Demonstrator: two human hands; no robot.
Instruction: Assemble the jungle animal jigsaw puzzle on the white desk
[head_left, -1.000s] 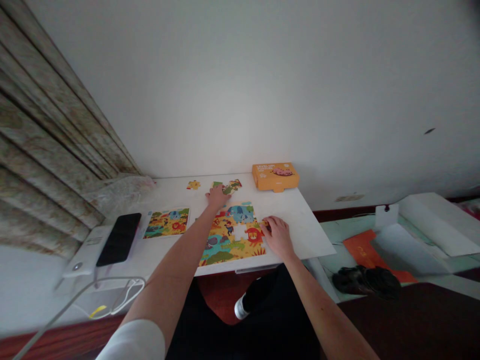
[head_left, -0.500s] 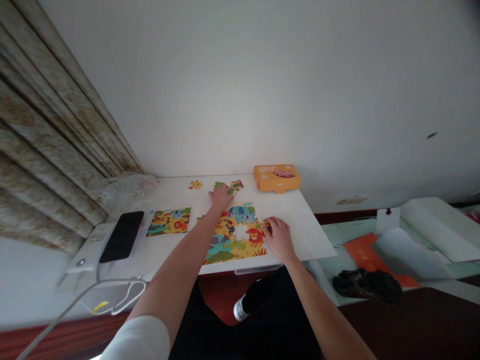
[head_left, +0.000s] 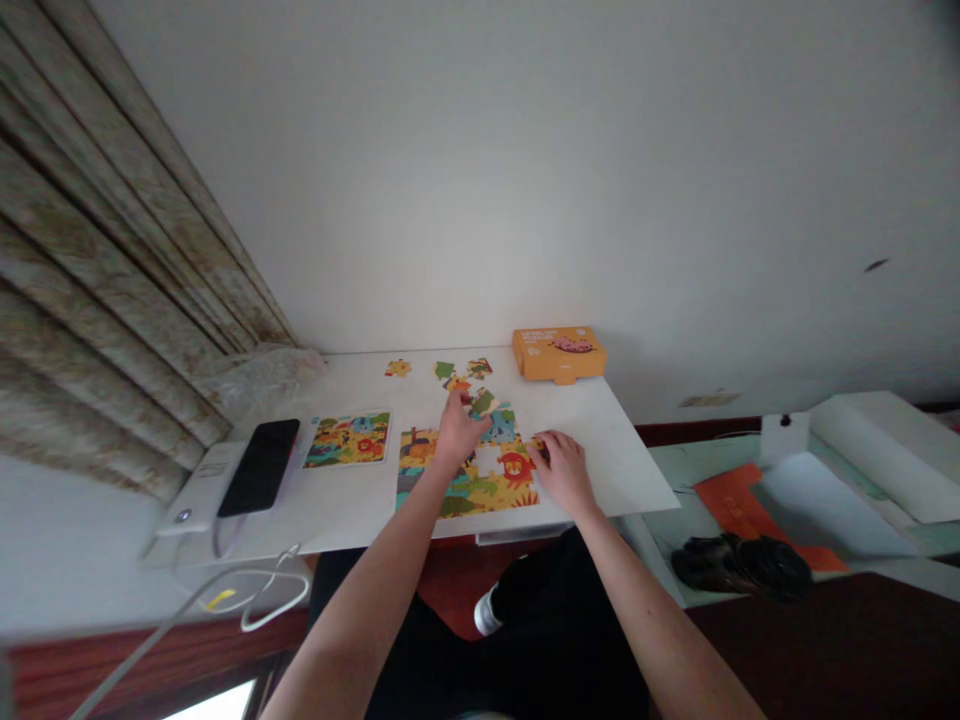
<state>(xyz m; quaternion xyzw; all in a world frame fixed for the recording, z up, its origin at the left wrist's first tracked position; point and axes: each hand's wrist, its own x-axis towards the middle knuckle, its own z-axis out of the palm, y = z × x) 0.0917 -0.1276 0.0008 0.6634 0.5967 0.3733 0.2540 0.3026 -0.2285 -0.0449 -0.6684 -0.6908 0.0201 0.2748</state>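
A partly assembled animal puzzle (head_left: 480, 490) lies near the front edge of the white table, with a gap left of the red lion. Over its upper part is my left hand (head_left: 461, 430), its fingers closed on a green puzzle piece (head_left: 484, 403). My right hand (head_left: 561, 465) rests at the puzzle's right edge, fingers curled over a small dark and orange piece (head_left: 538, 447). Several loose pieces lie farther back, among them a yellow one (head_left: 398, 368), a green one (head_left: 444, 371) and one at the right (head_left: 479, 367).
Left of the puzzle lies a picture card (head_left: 347, 440), then a black phone (head_left: 260, 467) with a cable. An orange box (head_left: 559, 355) stands at the back right. Crumpled clear plastic (head_left: 262, 375) is at the back left. A lower shelf holds an open white box (head_left: 832, 500).
My left hand has come back from the loose pieces toward the puzzle, with a green piece now in its fingers. My right hand has stayed at the puzzle's right edge. The view has shifted slightly.
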